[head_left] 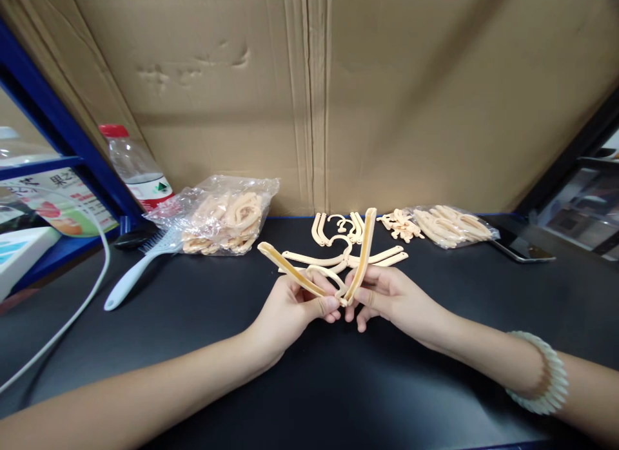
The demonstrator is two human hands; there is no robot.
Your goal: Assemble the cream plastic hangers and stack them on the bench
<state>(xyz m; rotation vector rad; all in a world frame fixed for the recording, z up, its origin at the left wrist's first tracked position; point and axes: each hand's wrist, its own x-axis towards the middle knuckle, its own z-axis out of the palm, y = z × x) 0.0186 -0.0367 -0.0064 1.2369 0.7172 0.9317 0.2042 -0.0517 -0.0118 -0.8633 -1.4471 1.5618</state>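
Observation:
Held up over the black table is a cream plastic folding clothes hanger (366,244), its two arms raised in a V and its curved hook between them. My left hand (290,303) pinches the hanger near the joint, at the foot of the left arm. On the other side, my right hand (389,296) is closed on the lower end of the right arm. Fingers partly cover the joint. Just behind my hands, spread hangers (319,260) lie on the table. Farther back are loose curved hanger arms (320,231) and a loose hook (333,220).
A clear bag of cream parts (227,218) sits left, beside a pale blue hairbrush (140,273) and a red-capped bottle (138,166). Small parts (400,224), another bag (452,225) and a phone (520,247) lie right. Cardboard (411,102) stands behind; a white cable (72,324) runs left.

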